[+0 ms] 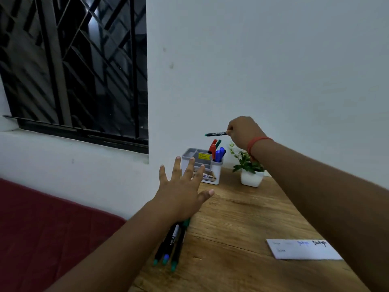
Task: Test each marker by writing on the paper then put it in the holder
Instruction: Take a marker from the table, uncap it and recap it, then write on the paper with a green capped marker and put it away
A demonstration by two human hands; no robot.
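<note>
Right hand, centre frame, pinches a green-capped marker level above the grey holder; left hand hovers spread, empty, below; stowing step, judged: next tip marker upright, lower among the parked markers.

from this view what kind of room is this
Probably a home desk or study corner: a wooden table against a white wall, a marker holder, a small potted plant, and a barred window.
</note>
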